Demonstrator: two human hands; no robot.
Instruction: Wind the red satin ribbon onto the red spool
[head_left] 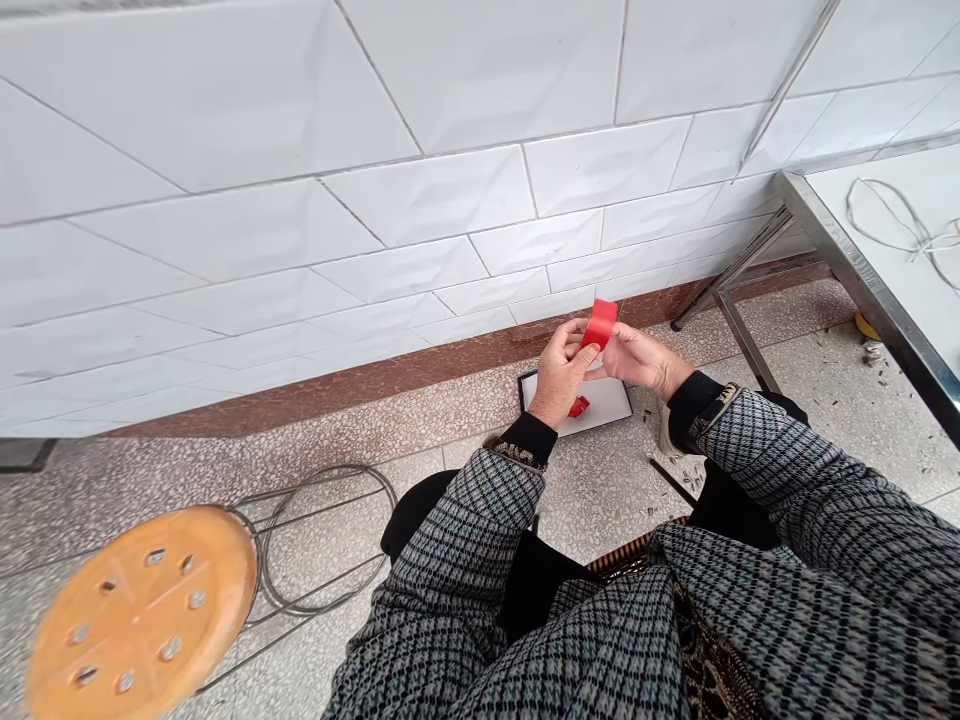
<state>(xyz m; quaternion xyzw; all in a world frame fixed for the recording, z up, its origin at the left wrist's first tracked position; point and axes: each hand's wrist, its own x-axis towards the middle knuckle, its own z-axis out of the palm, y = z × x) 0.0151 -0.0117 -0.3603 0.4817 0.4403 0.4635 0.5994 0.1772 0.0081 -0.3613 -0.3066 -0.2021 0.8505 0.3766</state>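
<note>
A wide, glossy red ribbon (601, 322) curves in a loop above the floor. My left hand (561, 368) is closed on it, with the thumb pressed on its lower front edge. From the other side my right hand (639, 358) meets the ribbon's right edge; its fingertips are partly hidden behind the loop, and the fingers look loosely bent round it. Below both hands lies a shallow white tray with a dark rim (611, 402). Inside it rests a small red piece (578, 406), partly covered by my left hand.
A round orange stool seat (142, 610) with holes and a metal frame (322, 540) is at the lower left. On the right stands a metal-edged table (877, 270) with white cable (911, 225) on top. A white tiled wall (450, 200) rises ahead. Dark scraps litter the speckled floor (832, 390).
</note>
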